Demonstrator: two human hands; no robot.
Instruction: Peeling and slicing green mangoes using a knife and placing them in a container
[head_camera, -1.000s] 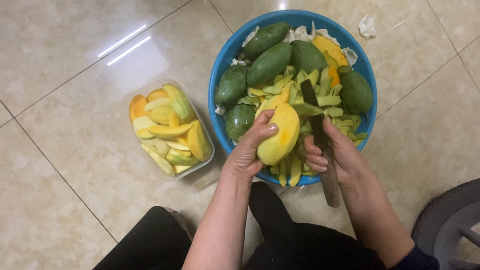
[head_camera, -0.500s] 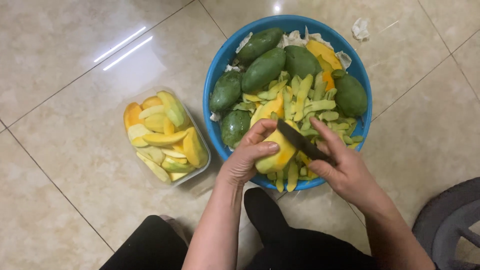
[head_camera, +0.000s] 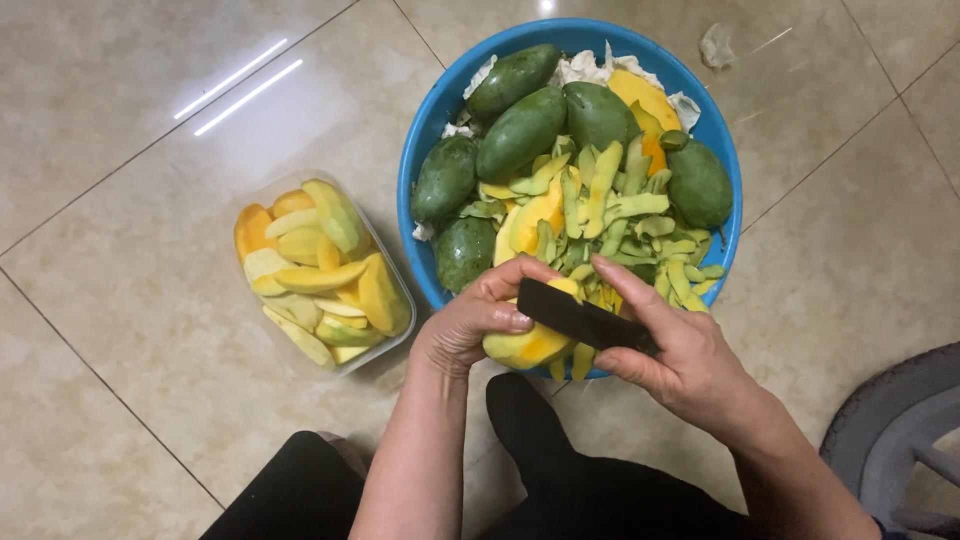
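Observation:
My left hand (head_camera: 475, 320) grips a peeled yellow mango (head_camera: 525, 345) over the near rim of a blue bowl (head_camera: 425, 160). My right hand (head_camera: 680, 350) holds a dark-bladed knife (head_camera: 570, 312), whose blade lies across the top of the mango, pointing left. The bowl holds several whole green mangoes (head_camera: 520, 130), strips of green peel (head_camera: 610, 210) and a few peeled yellow pieces (head_camera: 640, 100).
A clear plastic tub (head_camera: 395, 345) of yellow mango slices (head_camera: 320, 275) sits on the tiled floor left of the bowl. My dark-clothed legs (head_camera: 300, 495) are at the bottom edge. A grey curved object (head_camera: 885, 425) lies at the lower right. A crumpled white scrap (head_camera: 716, 45) rests beyond the bowl.
The knife has swung from pointing down beside the mango to lying flat across it. The mango has dropped lower in my left hand, toward the bowl's near rim.

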